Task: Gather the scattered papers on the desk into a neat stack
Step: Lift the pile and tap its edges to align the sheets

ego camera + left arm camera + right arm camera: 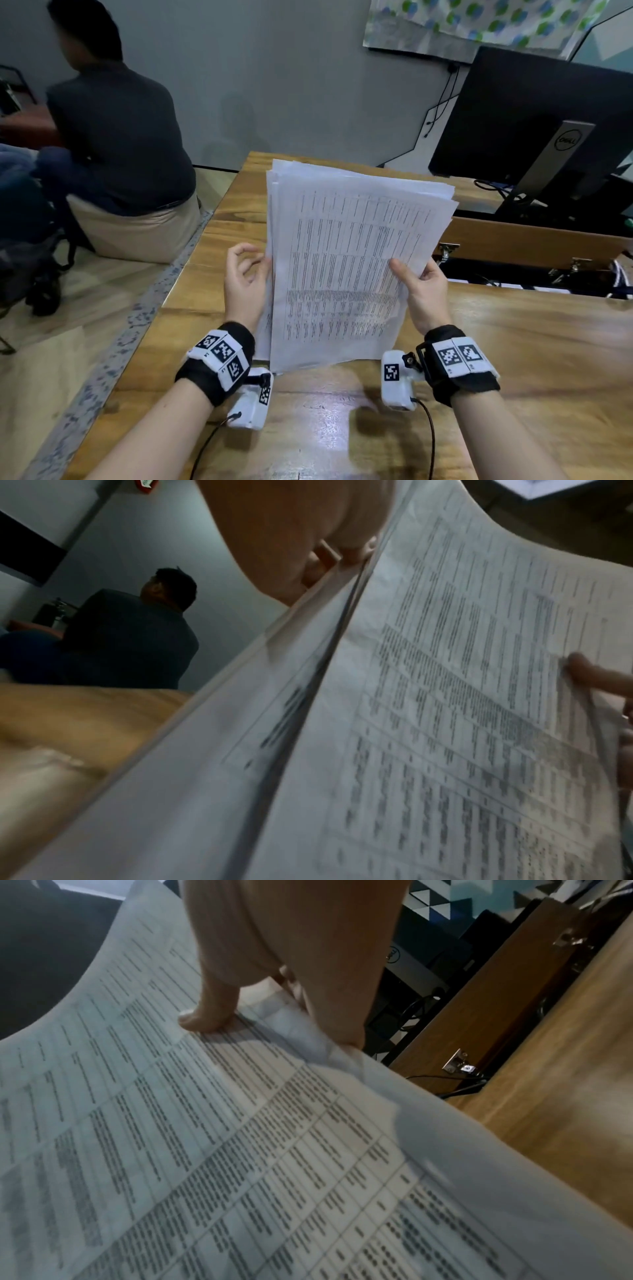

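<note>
A stack of printed papers (342, 257) stands upright, slightly fanned, with its bottom edge on the wooden desk (513, 377). My right hand (421, 287) grips the stack's right edge, thumb on the front sheet and fingers behind. My left hand (245, 274) is beside the left edge with loosely curled fingers, and its fingertips touch that edge. The left wrist view shows the papers (445, 723) edge-on, my left hand (291, 534) against them and the right thumb (589, 672) on the sheet. In the right wrist view my right hand (308, 947) pinches the papers (240, 1150).
A dark monitor (534, 120) on a silver stand is at the back right. In front of it a hinged wooden flap (531, 240) stands open over a cable well. A person (116, 137) sits with their back turned, left of the desk.
</note>
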`<state>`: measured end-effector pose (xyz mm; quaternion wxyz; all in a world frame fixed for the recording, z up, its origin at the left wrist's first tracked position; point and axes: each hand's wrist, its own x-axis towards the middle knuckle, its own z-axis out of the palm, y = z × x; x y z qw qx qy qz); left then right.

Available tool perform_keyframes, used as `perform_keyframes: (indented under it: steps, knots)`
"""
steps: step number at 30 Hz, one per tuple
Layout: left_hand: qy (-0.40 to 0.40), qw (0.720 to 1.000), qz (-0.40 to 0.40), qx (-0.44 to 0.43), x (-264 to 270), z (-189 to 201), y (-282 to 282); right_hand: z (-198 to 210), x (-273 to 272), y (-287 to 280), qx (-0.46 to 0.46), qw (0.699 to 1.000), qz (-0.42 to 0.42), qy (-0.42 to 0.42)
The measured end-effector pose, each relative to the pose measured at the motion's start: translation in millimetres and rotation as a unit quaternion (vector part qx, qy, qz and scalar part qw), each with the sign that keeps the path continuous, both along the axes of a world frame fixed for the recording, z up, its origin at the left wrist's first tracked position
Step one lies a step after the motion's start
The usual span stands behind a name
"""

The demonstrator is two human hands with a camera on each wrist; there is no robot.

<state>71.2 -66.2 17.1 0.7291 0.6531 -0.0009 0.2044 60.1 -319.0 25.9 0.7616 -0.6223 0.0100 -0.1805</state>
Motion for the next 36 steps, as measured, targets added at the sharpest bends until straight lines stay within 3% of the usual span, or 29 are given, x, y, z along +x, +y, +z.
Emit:
perform_keyframes:
  steps: [15, 23, 28, 36]
  knots:
    - [-0.004, 1.000, -0.002, -0.010, -9.2, 5.0, -4.8, 3.3, -5.3, -1.1, 0.006, 1.000, 0.007, 0.003]
    - [0.153, 0.984, -0.094, -0.005, -16.3, -21.8, -7.0, 2.3, -7.3, -2.9, 0.002, 1.000, -0.003, 0.010]
    - [0.090, 0.984, -0.141, -0.067, -18.6, 5.4, -8.9, 5.2, -7.7, -0.3, -0.004, 1.000, -0.006, 0.011]
    - [-0.015, 0.987, -0.156, -0.037, -16.3, 51.3, -25.7, 19.6, -5.5, 7.1, 0.029, 0.999, -0.022, -0.007]
